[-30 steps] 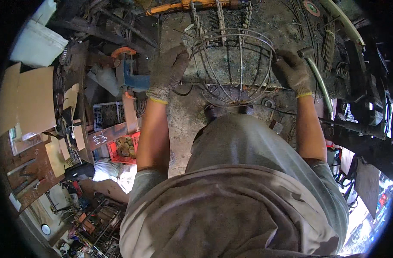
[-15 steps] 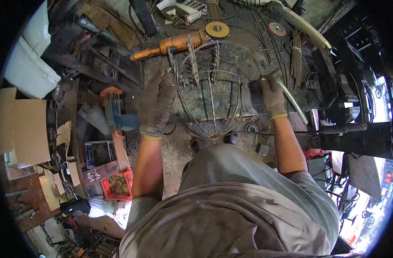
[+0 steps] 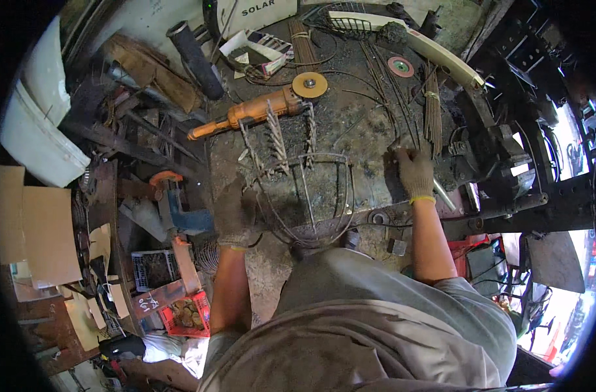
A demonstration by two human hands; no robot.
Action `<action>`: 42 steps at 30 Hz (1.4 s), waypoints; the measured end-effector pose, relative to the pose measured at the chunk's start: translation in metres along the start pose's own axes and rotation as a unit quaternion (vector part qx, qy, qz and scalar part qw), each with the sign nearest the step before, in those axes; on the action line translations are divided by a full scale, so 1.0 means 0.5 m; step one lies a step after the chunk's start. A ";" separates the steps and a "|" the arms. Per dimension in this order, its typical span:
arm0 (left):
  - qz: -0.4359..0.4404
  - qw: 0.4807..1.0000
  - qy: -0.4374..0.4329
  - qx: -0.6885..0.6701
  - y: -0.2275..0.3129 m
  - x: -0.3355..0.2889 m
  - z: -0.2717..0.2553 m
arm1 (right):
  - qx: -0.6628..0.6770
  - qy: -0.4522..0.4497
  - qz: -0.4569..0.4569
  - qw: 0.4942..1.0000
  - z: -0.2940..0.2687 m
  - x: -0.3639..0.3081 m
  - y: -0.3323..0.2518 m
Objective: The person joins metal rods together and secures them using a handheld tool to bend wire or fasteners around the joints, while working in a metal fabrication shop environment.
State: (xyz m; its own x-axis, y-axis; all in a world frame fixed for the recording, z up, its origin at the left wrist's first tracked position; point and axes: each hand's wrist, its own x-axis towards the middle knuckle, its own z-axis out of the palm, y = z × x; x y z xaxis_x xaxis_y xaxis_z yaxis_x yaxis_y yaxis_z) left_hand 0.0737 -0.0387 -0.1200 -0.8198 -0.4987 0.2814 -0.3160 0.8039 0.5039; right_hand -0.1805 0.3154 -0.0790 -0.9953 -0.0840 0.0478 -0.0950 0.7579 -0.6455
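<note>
My left hand [image 3: 235,210], in a dark, dirty knit glove, is closed at the left edge of a wire frame [image 3: 309,189]. This frame has a rounded near end, straight ribs and several twisted metal bars [image 3: 276,137] sticking up at its far end. It lies on the dark worktable [image 3: 370,176], its curved end reaching past the near edge. To the right, my gloved right hand [image 3: 414,175] has its fingers curled over a pale metal tube [image 3: 445,197], which sticks out below the palm. A dark part at these fingertips is hard to make out.
An orange angle grinder [image 3: 265,110] with a yellow disc lies beyond the frame. Bundled rods [image 3: 432,114], a loose disc [image 3: 400,66] and an open carton [image 3: 259,51] are farther back. A blue clamp-like tool [image 3: 184,215] and red crate [image 3: 184,315] stand left.
The view has tilted, so the bench items appear lower and farther left. My right hand has shifted slightly rightward from the frame; my left hand remains at its left side.
</note>
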 end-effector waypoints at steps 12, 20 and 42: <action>0.007 0.994 0.029 0.105 0.051 0.019 0.016 | -0.169 -0.071 -0.195 0.964 0.163 0.453 -0.113; -0.006 0.994 0.026 0.108 0.042 0.020 0.015 | -0.334 -0.125 -0.235 0.904 0.208 0.492 -0.152; -0.005 0.995 0.022 0.096 0.056 0.027 0.012 | 0.104 -0.026 -0.289 0.951 -0.085 0.505 -0.187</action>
State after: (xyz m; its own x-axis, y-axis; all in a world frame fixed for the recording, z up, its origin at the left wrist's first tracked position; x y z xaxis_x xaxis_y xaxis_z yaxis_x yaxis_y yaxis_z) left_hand 0.0511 -0.0210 -0.1071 -0.7960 -0.5168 0.3151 -0.4125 0.8441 0.3424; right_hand -0.4239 0.2508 0.0259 -0.7750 -0.4838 0.4065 -0.6153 0.4310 -0.6600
